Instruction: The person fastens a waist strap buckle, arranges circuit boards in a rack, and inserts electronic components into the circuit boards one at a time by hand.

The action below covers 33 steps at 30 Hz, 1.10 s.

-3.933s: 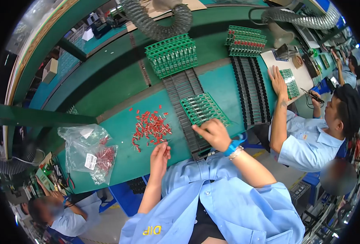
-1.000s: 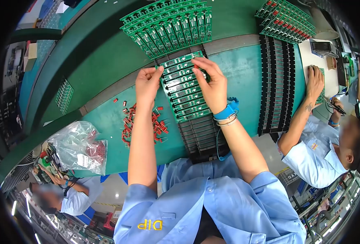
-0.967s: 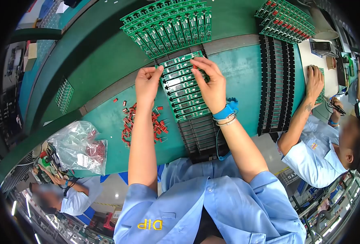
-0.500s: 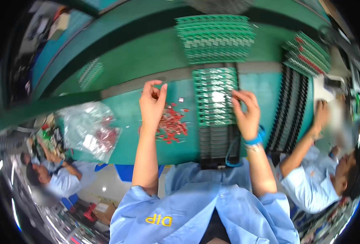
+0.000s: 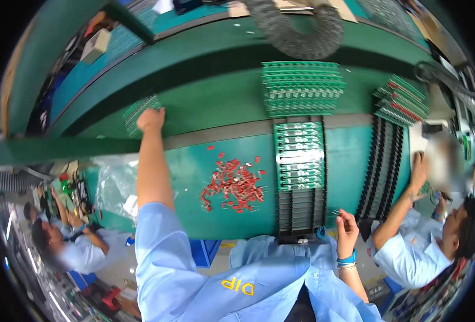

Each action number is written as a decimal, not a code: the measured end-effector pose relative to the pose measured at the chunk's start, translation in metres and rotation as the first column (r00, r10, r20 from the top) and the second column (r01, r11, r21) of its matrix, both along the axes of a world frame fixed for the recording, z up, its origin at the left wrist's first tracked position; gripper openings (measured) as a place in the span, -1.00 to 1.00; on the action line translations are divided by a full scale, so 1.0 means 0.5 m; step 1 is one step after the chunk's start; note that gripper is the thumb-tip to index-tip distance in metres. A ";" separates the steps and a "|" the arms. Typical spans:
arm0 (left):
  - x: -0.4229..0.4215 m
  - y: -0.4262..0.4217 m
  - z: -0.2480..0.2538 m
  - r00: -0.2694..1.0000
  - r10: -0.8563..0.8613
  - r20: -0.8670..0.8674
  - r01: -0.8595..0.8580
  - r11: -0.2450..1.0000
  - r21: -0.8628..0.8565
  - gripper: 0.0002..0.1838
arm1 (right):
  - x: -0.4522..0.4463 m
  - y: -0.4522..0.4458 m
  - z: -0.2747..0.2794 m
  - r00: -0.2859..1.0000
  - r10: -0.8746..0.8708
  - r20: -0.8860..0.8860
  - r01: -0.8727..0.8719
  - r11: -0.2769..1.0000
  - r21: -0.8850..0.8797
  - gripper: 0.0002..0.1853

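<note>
My left hand (image 5: 150, 120) is stretched out to the far left, fingers closed at the edge of a small green circuit board (image 5: 136, 114). Low on the right, my right hand (image 5: 347, 227) is pinched around something small with a thin shiny end; the rest is hidden. Between my hands, a green board panel (image 5: 301, 155) lies flat on a black slotted rail (image 5: 302, 214). Left of it, red components (image 5: 236, 185) with metal leads are spread in a loose pile. Behind the panel stands a stack of green boards (image 5: 302, 88).
A clear plastic bag (image 5: 114, 185) lies at the left of the green table (image 5: 194, 228). Black racks (image 5: 379, 166) and another board stack (image 5: 402, 101) stand at the right. Co-workers sit on both sides; one's hand (image 5: 418, 170) is near the right racks. A flexible duct (image 5: 296, 32) hangs behind.
My left hand has moved up and left to the small board. My right hand has left the panel and dropped lower right. The view has shifted, showing more of the far side.
</note>
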State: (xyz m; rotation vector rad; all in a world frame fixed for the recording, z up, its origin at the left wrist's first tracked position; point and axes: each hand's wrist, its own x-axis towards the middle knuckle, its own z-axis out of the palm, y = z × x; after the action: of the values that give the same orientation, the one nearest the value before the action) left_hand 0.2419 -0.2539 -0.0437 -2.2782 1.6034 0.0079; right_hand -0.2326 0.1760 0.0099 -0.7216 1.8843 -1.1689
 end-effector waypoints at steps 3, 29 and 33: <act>0.004 0.002 -0.023 0.995 -0.097 0.017 0.097 0.994 -0.051 -0.44 | 0.016 0.059 0.002 0.992 -0.107 0.060 0.106 0.994 0.019 -0.77; -0.041 -0.026 0.389 0.505 -0.066 -0.861 0.014 0.998 -0.068 -0.69 | 0.115 -0.041 0.138 0.872 0.287 -0.397 -0.440 0.815 -0.376 -0.74; -0.197 0.237 0.491 0.321 -0.045 -0.946 -0.085 0.993 -0.076 -0.72 | 0.198 -0.096 0.195 0.601 0.322 -0.732 -0.709 0.639 -0.300 -0.76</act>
State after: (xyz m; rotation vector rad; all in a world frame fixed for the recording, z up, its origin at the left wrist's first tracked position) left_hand 0.1435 -0.1354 0.2019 -2.4775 2.0499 1.6377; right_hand -0.1333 0.1280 0.1073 -2.1122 1.5329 -1.1388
